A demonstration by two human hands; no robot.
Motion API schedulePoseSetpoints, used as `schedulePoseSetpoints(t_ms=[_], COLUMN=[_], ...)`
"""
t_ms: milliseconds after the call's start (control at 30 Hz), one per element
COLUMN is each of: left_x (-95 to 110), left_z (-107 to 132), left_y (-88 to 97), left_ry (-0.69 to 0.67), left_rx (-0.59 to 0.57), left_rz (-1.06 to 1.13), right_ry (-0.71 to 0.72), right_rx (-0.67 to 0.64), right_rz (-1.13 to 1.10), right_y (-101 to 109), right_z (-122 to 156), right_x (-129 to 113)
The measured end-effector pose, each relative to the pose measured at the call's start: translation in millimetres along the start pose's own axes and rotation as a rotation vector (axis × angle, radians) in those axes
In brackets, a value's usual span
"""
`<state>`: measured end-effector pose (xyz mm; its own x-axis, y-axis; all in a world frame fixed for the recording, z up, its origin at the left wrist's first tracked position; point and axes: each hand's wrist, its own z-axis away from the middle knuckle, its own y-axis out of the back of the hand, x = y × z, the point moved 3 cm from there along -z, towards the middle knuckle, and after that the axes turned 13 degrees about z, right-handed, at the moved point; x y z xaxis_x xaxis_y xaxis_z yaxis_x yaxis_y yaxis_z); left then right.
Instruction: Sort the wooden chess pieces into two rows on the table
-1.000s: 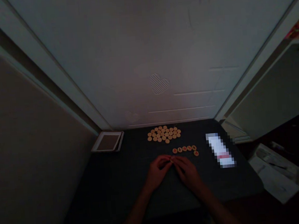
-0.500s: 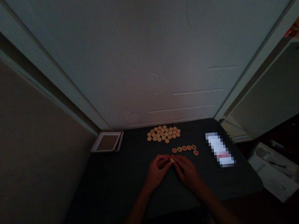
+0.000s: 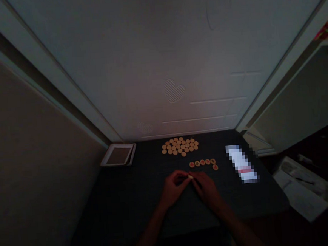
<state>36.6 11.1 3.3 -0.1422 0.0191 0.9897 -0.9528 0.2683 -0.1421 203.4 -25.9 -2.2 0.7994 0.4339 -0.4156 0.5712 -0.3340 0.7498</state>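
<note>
Between the fingertips of both hands, a small round Chinese chess piece (image 3: 190,177) is held tilted, its edge turned partly towards me. My left hand (image 3: 172,190) pinches it from the left, thumb and forefinger closed. From the other side, my right hand (image 3: 206,187) grips the same piece with its fingers together. Just beyond the right hand, several pieces with red or dark marks form a short row (image 3: 202,162). One more marked piece (image 3: 215,167) lies below the row's right end. Farther back is a cluster of plain-faced pieces (image 3: 179,146), marks not visible.
A dark table (image 3: 125,205) carries everything, its back edge against a pale panel (image 3: 136,64) with heart patterns. A shallow box or frame (image 3: 134,155) lies at the back left. On the right is a bright, pixelated object (image 3: 241,164). A white open box (image 3: 309,198) sits beyond the table's right side.
The piece between my fingers has tipped, so less of its face shows now. Both hands stay in nearly the same place. The rows and cluster are unchanged.
</note>
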Motion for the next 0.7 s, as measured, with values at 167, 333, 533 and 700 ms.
schedulePoseSetpoints(t_ms=[167,333,533,700], left_x=[2,7,11,13], left_z=[1,1,2,1], left_y=[-1.8,-3.9,-4.7,-5.1], left_ry=[-0.029,-0.072,-0.087,-0.043], left_rx=[-0.031,-0.063,-0.083,-0.087], left_rz=[-0.048,-0.096,-0.147,-0.161], right_ry=[0.012,0.006,0.018,0.013], right_rx=[0.0,-0.032,-0.008,-0.007], right_rz=[0.02,0.066,0.116,0.162], right_y=[-1,-3,-5,-4], right_z=[2,4,6,6], right_x=[2,3,4,2])
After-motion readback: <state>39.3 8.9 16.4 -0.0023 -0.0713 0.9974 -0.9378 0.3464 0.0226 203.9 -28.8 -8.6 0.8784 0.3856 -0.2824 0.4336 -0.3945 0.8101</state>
